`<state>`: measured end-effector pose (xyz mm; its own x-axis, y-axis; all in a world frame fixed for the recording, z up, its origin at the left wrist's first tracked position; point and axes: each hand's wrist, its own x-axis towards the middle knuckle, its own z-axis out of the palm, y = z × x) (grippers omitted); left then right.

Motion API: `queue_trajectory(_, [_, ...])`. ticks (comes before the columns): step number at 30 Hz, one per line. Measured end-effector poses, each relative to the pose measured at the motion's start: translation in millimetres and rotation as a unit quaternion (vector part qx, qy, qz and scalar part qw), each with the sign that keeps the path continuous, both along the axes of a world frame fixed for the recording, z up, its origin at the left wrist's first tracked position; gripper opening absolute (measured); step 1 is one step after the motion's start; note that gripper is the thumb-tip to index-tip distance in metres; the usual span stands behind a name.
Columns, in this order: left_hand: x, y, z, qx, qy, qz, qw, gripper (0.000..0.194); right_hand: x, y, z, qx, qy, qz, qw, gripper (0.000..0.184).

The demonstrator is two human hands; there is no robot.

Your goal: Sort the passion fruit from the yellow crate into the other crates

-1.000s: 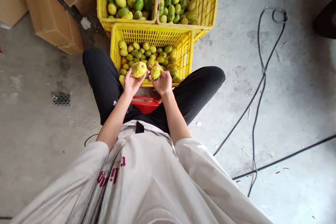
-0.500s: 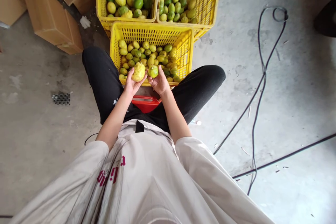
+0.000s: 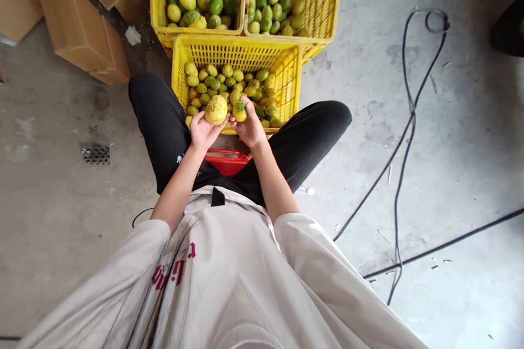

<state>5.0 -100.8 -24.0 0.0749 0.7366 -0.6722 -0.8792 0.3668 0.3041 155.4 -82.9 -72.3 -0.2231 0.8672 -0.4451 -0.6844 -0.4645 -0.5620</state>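
Note:
My left hand (image 3: 203, 130) holds a large yellow lemon (image 3: 216, 110) with brownish marks on its skin. Close beside it, my right hand (image 3: 249, 126) grips a smaller yellow-green lemon (image 3: 239, 111), thumb along its side. Both hands are over the near edge of a yellow plastic crate (image 3: 175, 73) standing between my knees. Inside that crate lie many yellow and green lemons (image 3: 226, 84), lower than the fruit in my hands.
Two fuller yellow crates of lemons, one at back left (image 3: 154, 2) and one at back right (image 3: 333, 2), adjoin the near crate. Cardboard boxes (image 3: 77, 27) stand at upper left. A red plastic piece (image 3: 227, 163) shows between my legs. Black cable (image 3: 412, 112) loops across the floor at right.
Both lemons have been turned in my hands, showing other sides. The left fingers have loosened and lie flatter under the large lemon. The crates have not moved.

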Motion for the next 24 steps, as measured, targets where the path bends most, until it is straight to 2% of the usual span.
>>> queue_trajectory(3, [1.6,0.8,12.3,0.038,-0.008,-0.01,0.999,0.051,2.0,-0.4,11.7,0.001,0.012,-0.04,0.999,0.023])
queue_trajectory(6, [1.9,3.0,16.2,0.047,0.006,-0.003,0.999,0.051,3.2,-1.8,22.5,-0.012,0.011,-0.032,0.999,0.031])
queue_trajectory(11, [-0.6,5.0,3.3,-0.002,0.021,0.015,1.0,0.055,-2.0,-3.9,25.7,-0.028,-0.01,0.008,1.0,0.024])
queue_trajectory(14, [0.0,3.9,-7.1,-0.027,0.02,-0.003,0.999,0.061,-6.5,-3.2,21.0,-0.048,-0.037,0.035,0.998,0.034])
queue_trajectory(17, [2.1,3.2,-14.5,-0.047,0.016,-0.036,0.998,0.058,-8.8,-2.6,17.6,-0.062,-0.059,0.056,0.995,0.043])
queue_trajectory(21, [2.4,4.5,-17.5,-0.057,0.009,-0.056,0.997,0.059,-8.9,-2.9,16.2,-0.049,-0.054,0.054,0.996,0.044])
queue_trajectory(24, [1.1,5.6,-17.0,-0.051,0.007,-0.043,0.998,0.066,-9.0,-2.3,13.5,-0.039,-0.034,0.053,0.997,0.04])
